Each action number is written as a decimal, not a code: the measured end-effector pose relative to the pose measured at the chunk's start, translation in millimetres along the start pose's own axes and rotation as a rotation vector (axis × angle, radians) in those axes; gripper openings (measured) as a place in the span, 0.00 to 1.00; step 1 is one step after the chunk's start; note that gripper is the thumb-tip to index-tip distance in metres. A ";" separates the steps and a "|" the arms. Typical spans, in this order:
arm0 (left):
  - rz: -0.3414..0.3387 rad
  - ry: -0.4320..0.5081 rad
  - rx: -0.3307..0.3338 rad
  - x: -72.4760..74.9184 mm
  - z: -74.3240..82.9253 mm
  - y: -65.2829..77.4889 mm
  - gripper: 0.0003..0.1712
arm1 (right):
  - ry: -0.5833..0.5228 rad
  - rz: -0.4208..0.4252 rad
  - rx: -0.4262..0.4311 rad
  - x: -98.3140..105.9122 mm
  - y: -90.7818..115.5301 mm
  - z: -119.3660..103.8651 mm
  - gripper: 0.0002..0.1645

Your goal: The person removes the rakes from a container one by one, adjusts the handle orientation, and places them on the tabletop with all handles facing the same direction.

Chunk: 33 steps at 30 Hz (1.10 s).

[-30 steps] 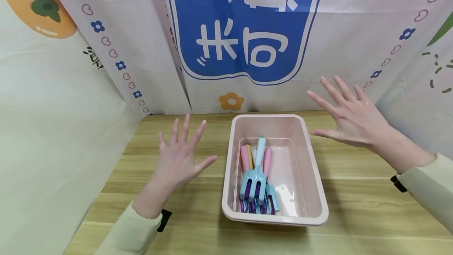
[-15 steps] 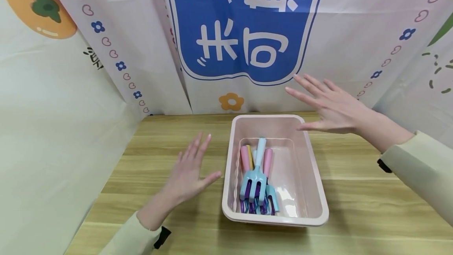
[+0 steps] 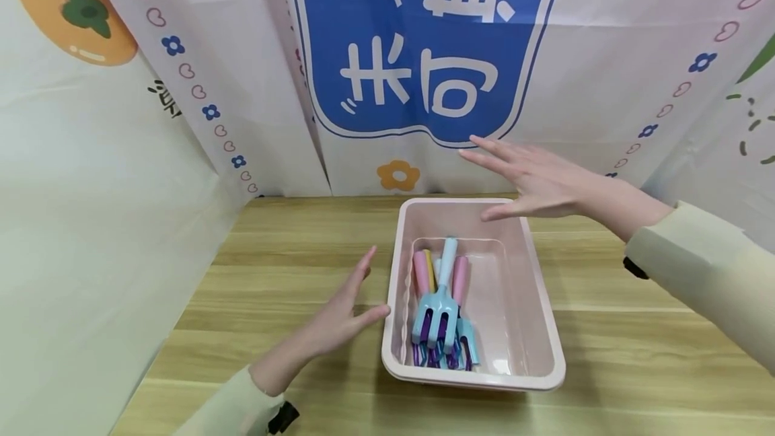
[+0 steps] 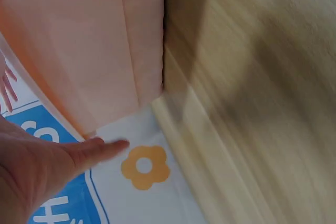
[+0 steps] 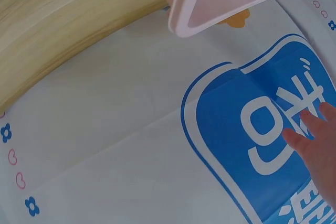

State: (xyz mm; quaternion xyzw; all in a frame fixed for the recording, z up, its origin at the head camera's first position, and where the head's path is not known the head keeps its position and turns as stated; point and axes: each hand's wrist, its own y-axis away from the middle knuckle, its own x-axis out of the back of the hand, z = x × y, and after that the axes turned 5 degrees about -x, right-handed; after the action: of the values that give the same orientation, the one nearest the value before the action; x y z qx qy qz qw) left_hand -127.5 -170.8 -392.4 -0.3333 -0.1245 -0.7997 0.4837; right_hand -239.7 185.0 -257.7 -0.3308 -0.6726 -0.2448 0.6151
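A pink plastic bin (image 3: 492, 308) stands on the wooden table. At its left side inside lies a pile of small garden tools, with a light blue hand fork (image 3: 437, 305) on top. Pink handles (image 3: 460, 276) and a yellow one show beneath; purple and blue ends are partly hidden. My left hand (image 3: 333, 321) is beside the bin's left wall, thumb tip near the rim; contact cannot be told. Over the far right corner hovers my right hand (image 3: 539, 184), fingers extended and holding nothing. Both wrist views show the bin's outside (image 4: 89, 45) and rim (image 5: 181, 17).
Behind the table hangs a white printed cloth (image 3: 357, 167) with a blue sign (image 3: 418, 32) and an orange flower (image 3: 398, 175). White sheets also close off the left side (image 3: 91, 221) and the right. Wooden tabletop (image 3: 272, 254) shows around the bin.
My right hand has moved left, from beside the bin to above its far right corner. My left hand has turned edge-on and come closer to the left wall. The tools have not moved.
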 end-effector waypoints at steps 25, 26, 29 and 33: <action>-0.154 0.427 -0.062 -25.8 -16.0 -24.2 0.45 | -0.562 -0.179 -0.001 -74.0 -15.1 -1.4 0.55; -0.152 0.435 -0.066 -26.5 -16.4 -24.3 0.46 | -0.573 -0.186 0.000 -76.1 -15.4 -1.4 0.55; -0.144 0.463 -0.080 -27.8 -17.7 -24.6 0.46 | -0.591 -0.210 0.017 -82.7 -18.2 -1.9 0.57; -0.138 0.471 -0.082 -26.9 -18.2 -24.2 0.46 | -0.608 -0.257 0.036 -91.1 -22.0 -3.5 0.57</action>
State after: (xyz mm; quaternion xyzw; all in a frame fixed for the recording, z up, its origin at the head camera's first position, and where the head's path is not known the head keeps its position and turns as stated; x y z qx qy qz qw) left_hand -147.4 -149.6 -420.6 -0.1475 0.0017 -0.8909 0.4296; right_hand -251.5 154.8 -345.7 -0.2901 -0.8659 -0.1985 0.3558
